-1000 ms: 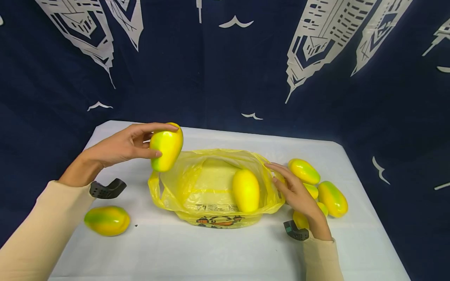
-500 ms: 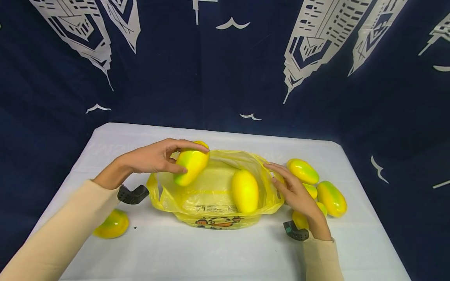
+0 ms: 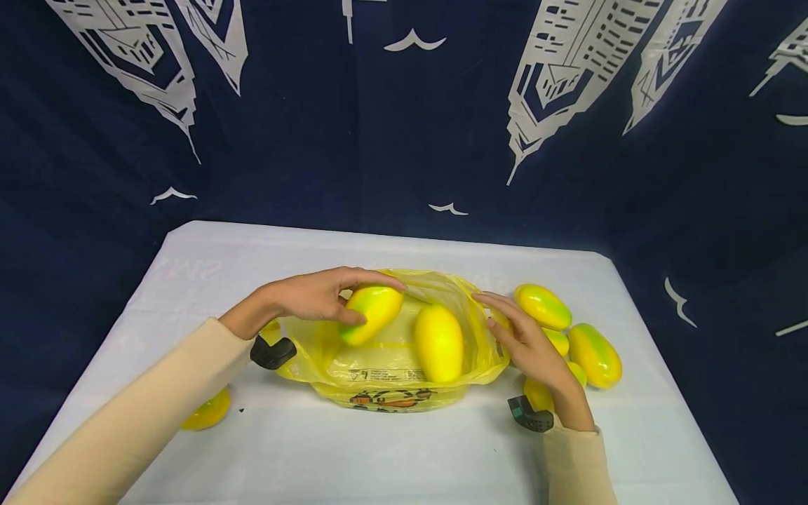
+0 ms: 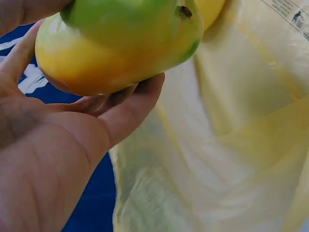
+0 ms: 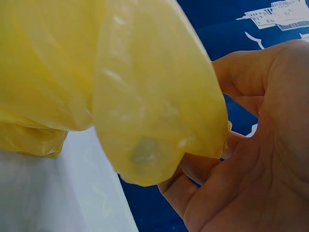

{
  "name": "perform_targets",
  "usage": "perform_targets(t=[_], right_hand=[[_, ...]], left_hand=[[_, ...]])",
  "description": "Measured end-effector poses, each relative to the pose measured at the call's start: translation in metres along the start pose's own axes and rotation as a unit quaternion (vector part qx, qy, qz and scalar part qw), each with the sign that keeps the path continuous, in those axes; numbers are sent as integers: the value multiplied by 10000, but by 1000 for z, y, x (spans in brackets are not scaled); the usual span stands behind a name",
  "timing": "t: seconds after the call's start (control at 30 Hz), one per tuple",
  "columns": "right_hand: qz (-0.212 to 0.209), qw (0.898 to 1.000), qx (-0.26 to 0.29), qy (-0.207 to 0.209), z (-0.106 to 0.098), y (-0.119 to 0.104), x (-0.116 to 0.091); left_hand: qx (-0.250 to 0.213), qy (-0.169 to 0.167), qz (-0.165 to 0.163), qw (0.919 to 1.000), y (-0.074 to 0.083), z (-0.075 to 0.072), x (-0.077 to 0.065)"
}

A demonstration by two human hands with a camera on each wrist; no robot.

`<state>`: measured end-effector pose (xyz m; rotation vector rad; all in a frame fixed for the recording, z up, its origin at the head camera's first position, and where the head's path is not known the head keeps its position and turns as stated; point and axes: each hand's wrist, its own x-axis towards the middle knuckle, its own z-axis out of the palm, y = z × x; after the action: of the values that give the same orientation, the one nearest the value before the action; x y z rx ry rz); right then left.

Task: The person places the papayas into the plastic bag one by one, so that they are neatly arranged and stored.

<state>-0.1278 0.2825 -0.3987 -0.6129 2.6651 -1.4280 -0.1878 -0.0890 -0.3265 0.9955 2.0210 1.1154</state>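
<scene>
My left hand (image 3: pixel 315 294) holds a yellow-green mango (image 3: pixel 374 312) over the open mouth of a yellow plastic bag (image 3: pixel 404 396). Thumb and fingers lie on either side of this glossy fruit, whose stem end (image 4: pixel 186 12) shows in the left wrist view. Inside the bag, toward its right side, lies another mango (image 3: pixel 439 344). At the bag's right rim, my right hand (image 3: pixel 527 340) grips the plastic. In the right wrist view, the fingers reach behind a flap of the bag (image 5: pixel 159 96) and are partly hidden by it.
To the right, several mangoes (image 3: pixel 595 356) lie on the white tablecloth (image 3: pixel 379 463), some partly behind the right hand. One more mango (image 3: pixel 208 410) sits at left, half covered by the left sleeve. A dark blue printed curtain (image 3: pixel 303 140) hangs behind the table.
My left hand has carried its mango rightward and down, from the bag's left edge to over its mouth. The right hand and the bag have stayed in place.
</scene>
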Motion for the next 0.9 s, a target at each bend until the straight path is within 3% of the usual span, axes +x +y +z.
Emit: perform_targets(t=[0.3,0.63,0.9], right_hand=[[-6,10000,26,-21,0,0,0],[12,10000,50,-21,0,0,0],[9,10000,-13,-6,1,0,0]], left_hand=[[-43,-346,-301,9989,-12,13,26],[388,-322,-726,9961,-26,22,42],[388,-269,-957,9943,-35,25,52]])
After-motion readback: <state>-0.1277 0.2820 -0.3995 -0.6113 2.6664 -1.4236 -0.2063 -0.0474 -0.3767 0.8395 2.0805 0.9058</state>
